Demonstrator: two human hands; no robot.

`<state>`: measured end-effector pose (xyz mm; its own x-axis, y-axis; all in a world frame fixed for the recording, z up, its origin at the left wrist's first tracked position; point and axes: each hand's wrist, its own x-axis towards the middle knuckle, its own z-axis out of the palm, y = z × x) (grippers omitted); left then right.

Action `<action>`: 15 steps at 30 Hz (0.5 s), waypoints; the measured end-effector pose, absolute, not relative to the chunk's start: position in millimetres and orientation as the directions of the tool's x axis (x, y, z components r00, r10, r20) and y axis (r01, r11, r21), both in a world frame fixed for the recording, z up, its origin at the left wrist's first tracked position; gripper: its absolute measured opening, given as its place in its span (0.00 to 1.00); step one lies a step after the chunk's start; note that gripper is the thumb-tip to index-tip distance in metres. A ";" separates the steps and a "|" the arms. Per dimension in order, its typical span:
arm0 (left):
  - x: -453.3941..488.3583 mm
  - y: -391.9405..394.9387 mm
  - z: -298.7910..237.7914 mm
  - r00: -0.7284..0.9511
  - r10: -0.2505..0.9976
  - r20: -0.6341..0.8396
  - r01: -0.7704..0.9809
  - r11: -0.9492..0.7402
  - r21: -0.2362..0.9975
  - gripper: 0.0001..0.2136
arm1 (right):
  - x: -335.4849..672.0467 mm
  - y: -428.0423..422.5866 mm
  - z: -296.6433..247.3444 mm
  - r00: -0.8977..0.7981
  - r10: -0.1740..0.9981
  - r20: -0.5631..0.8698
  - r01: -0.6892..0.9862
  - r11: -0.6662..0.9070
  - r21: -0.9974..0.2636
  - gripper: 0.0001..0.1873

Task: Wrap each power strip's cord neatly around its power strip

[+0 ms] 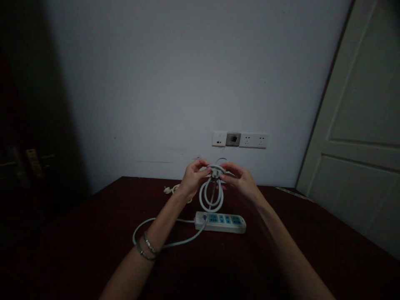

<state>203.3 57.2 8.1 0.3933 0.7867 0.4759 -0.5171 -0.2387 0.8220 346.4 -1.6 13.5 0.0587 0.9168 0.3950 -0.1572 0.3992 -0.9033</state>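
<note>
A white power cord (pixel 222 202) hangs in coiled loops below my two hands, above the table. My left hand (pixel 194 177) pinches the cord's upper part, next to its plug (pixel 215 173), from the left. On the other side my right hand (pixel 240 180) grips the same bundle with thumb and fingers. From the coil the cord runs down and sweeps left in a wide loop to a white power strip (pixel 218 227) with blue sockets, which lies flat on the table under the hands.
A second, cream cord with a plug (pixel 168 190) lies behind my left forearm on the dark red table (pixel 250 266). Wall sockets (pixel 253 140) sit low on the pale wall behind. A white door (pixel 359 175) stands at the right.
</note>
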 end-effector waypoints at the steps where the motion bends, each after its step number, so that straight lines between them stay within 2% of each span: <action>1: 204.6 58.8 6.6 0.376 0.790 0.484 -0.503 -0.264 0.823 0.16 | 345.9 -1.7 13.7 0.062 0.919 0.389 -0.145 0.394 -0.908 0.17; 4: 209.9 61.4 1.7 0.270 0.782 0.561 -0.377 -0.450 0.809 0.13 | 345.7 -0.8 13.9 0.099 0.923 0.372 -0.100 0.381 -0.919 0.18; 7: 213.5 60.0 -1.5 0.203 0.710 0.674 -0.232 -0.634 0.738 0.10 | 347.1 1.4 13.2 0.137 0.912 0.385 -0.021 0.392 -0.920 0.18; 10: 213.3 58.5 -3.2 0.281 0.675 0.682 -0.215 -0.648 0.730 0.10 | 348.3 3.4 12.6 0.159 0.903 0.400 0.049 0.397 -0.916 0.18; 15: 207.3 61.5 -3.6 0.403 0.651 0.644 -0.296 -0.573 0.764 0.15 | 349.8 5.2 12.8 0.167 0.900 0.404 0.087 0.394 -0.915 0.16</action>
<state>207.3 61.5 -3.6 0.4030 0.6507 0.6436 -0.2961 -0.5727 0.7644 349.8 5.2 12.8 0.1675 0.8995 0.4035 0.0871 0.3942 -0.9149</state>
